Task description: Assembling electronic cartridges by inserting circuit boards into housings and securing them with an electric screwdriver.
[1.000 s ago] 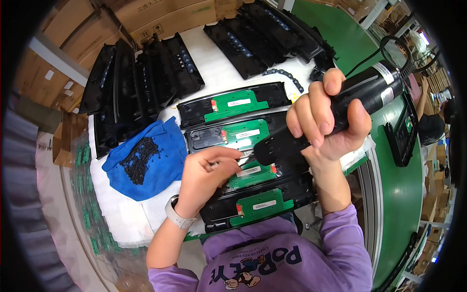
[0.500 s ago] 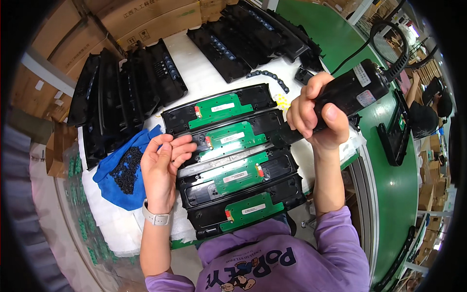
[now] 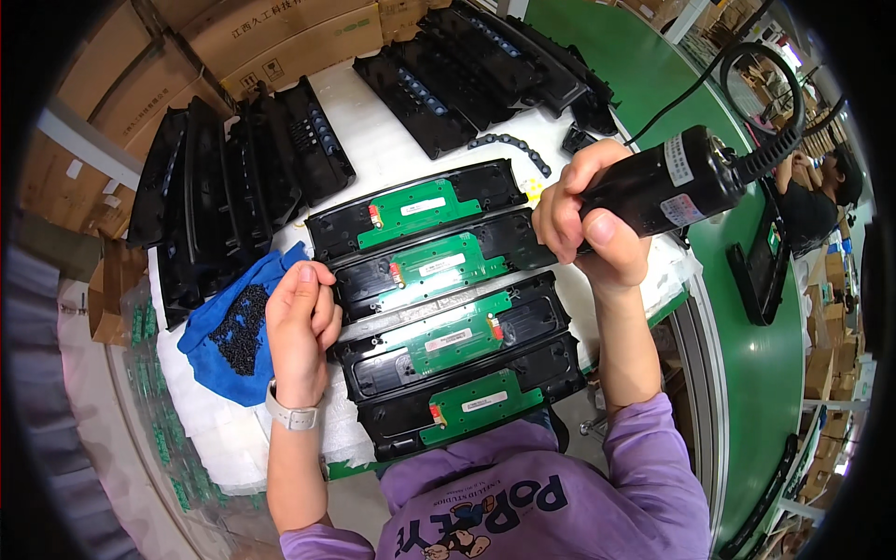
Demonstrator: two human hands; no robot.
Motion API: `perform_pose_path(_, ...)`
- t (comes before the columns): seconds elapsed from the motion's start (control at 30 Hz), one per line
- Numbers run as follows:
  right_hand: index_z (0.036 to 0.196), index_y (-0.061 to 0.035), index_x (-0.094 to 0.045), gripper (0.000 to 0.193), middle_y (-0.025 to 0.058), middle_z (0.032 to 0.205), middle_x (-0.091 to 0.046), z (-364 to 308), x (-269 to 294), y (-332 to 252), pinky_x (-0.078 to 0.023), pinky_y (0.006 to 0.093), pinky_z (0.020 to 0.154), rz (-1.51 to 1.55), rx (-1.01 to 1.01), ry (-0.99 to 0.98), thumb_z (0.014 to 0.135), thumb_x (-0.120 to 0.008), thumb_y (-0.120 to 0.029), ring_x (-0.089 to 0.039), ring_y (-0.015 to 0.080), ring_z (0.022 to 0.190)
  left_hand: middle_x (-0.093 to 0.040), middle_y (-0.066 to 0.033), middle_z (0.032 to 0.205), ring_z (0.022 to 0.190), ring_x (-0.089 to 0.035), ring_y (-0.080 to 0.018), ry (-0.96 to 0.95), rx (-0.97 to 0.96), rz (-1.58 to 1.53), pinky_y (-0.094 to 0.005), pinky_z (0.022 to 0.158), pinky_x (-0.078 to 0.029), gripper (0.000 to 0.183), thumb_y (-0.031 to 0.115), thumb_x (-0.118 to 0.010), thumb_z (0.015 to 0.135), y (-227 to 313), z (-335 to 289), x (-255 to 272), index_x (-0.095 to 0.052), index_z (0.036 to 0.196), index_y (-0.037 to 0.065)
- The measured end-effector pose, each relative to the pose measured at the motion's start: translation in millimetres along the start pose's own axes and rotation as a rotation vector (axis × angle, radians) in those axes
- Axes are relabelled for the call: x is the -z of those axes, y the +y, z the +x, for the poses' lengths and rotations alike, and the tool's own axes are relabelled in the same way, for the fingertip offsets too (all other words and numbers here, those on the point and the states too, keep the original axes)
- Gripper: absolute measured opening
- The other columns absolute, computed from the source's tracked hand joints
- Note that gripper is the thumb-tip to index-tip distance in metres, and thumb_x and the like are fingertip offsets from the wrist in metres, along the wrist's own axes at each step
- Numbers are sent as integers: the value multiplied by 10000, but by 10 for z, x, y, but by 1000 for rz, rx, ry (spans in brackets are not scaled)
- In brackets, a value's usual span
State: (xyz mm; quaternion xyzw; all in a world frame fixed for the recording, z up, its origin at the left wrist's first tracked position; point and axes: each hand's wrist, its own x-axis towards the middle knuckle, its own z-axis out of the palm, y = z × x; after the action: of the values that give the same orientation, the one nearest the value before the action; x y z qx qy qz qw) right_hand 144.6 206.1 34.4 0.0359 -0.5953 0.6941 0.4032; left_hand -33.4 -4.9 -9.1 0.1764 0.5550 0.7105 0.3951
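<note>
And there it was, the right grip (image 3: 602, 219) wrapped firmly round a black corded power tool (image 3: 653, 187), thumb up along its side, the body slanting over the right end of the second panel from the far side! Its front end was lost against the dark plastic, while its cable (image 3: 686, 101) looped away to the upper right. Over on the other flank, the left grip (image 3: 299, 327) hung by the left ends of the middle panels, fingers bent toward the thumb, the tips so close that one could not tell whether they met or pinched anything. Between the two, four black panels (image 3: 373, 371) lay in a row on the white-covered tabletop (image 3: 387, 135), each bearing a green circuit board (image 3: 471, 315), the third with its red connector (image 3: 496, 327) at the right, the others at the left. Just beside the left grip, a blue cloth (image 3: 203, 350) carried a heap of tiny black pieces (image 3: 238, 331). Farther back, more black parts (image 3: 411, 98) stood bunched, a curved dark strip (image 3: 513, 146) lying near them.
</note>
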Motion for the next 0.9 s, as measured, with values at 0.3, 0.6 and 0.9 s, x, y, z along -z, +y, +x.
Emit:
perform_pose_path(0.3, 820, 1, -541, 239, 35, 635, -535, -60, -84, 6, -394, 207, 494, -108, -60, 102, 655, -688, -89, -498, 88, 530, -369, 36, 563, 452, -273, -33, 28, 23, 5, -184, 415, -206, 92, 103, -414, 925, -23, 39, 29, -492, 930, 55)
perform_pose_path(0.6, 754, -41, -557, 208, 15, 709, -560, -50, -121, 18, -411, 214, 552, -206, -91, 107, 618, -714, -52, -516, 80, 613, -631, -80, 752, 470, -358, -25, 3, 21, 116, -158, 446, -281, 78, 64, -522, 889, -63, 77, 41, -536, 955, 24)
perform_pose_path(0.9, 826, -19, -559, 240, 11, 687, -558, 170, -334, -99, -402, 193, 549, -89, -213, -39, 646, -715, -49, -514, 62, 611, -609, -79, 730, 455, -360, -28, 21, -5, 62, -162, 436, -288, 237, 204, -466, 948, -72, 25, 27, -555, 837, 14)
